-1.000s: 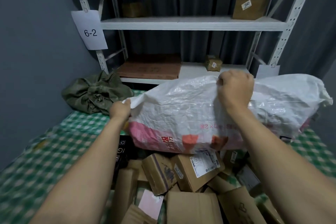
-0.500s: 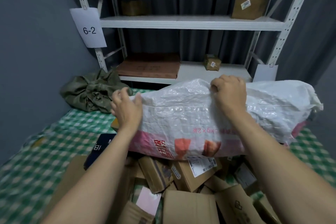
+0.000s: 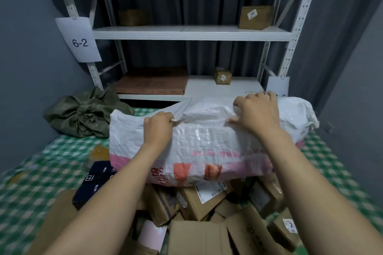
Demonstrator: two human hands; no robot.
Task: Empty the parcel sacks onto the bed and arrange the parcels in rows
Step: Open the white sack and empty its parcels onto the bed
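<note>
A white woven sack [image 3: 207, 143] with pink and red print lies on its side across a heap of cardboard parcels [image 3: 196, 203] on the green checked bed [image 3: 41, 182]. My left hand [image 3: 158, 128] pinches a fold of the sack's top edge left of centre. My right hand [image 3: 259, 114] presses on the top of the sack further right, fingers curled into the cloth. A dark blue box [image 3: 97, 180] lies at the left of the heap, partly under my left forearm. Brown boxes spill out from beneath the sack toward me.
A crumpled green sack [image 3: 83, 118] sits at the bed's far left corner. Behind the bed stands a white metal shelf rack [image 3: 186, 33] with a few small parcels and a flat brown carton [image 3: 151, 83]. Grey walls close in left and right.
My left hand has shifted right along the sack's top edge and taken a new pinch. The right hand has loosened from a fist into spread fingers. The sack has sunk lower onto the parcels.
</note>
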